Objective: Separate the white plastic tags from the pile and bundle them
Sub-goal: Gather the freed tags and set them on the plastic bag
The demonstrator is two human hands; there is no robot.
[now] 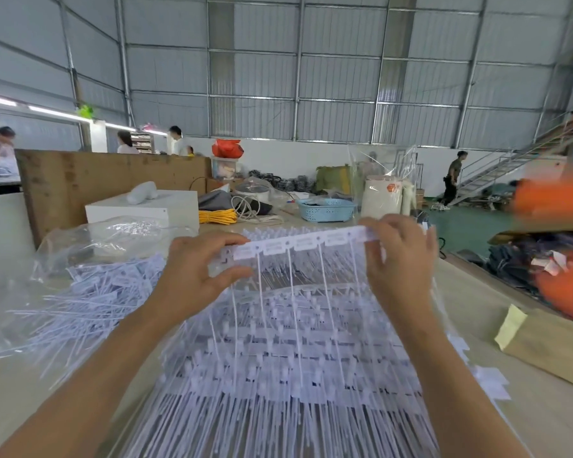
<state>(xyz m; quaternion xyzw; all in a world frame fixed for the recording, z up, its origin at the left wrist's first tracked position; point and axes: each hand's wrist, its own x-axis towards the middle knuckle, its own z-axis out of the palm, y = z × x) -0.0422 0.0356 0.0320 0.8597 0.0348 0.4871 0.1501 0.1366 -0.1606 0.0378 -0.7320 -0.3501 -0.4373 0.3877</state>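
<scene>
Both hands are pinching a strip of white plastic tags (pixel 298 244): left hand (pixel 192 272) on its left end, right hand (pixel 401 256) on its right end. Strip is hanging raised over the tag pile (pixel 278 358) covering the tabletop (pixel 526 421); bagged tags (pixel 90 292) are lying left.

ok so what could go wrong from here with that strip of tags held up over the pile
1. The left hand and right hand pinch only the ends of the strip of tags, so the joined middle could snap or sag.
2. Its thin tails hang into the pile below and may snag, dragging other tags up.
3. Loose tags in the plastic bag lie close by, so sorted and unsorted could mix.
</scene>
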